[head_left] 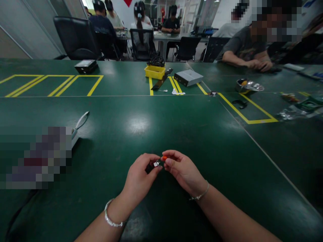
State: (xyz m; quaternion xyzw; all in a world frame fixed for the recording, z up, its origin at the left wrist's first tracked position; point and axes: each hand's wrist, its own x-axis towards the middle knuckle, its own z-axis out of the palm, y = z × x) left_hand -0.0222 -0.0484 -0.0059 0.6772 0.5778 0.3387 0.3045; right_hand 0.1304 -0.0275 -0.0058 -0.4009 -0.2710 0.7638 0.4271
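The green worktop (176,134) bore yellow lines (95,86). Far left lay a black box (86,66); far centre, a yellow tray (154,72) and grey box (188,77); far right, a metal bowl (249,85); near left, white tweezers (82,120).

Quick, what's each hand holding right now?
Left hand: shut around a small black part with a silver tip.
Right hand: pinching a tiny orange piece.

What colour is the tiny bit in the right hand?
Orange. Head view: the tiny bit in the right hand, beside the black part in the left hand.
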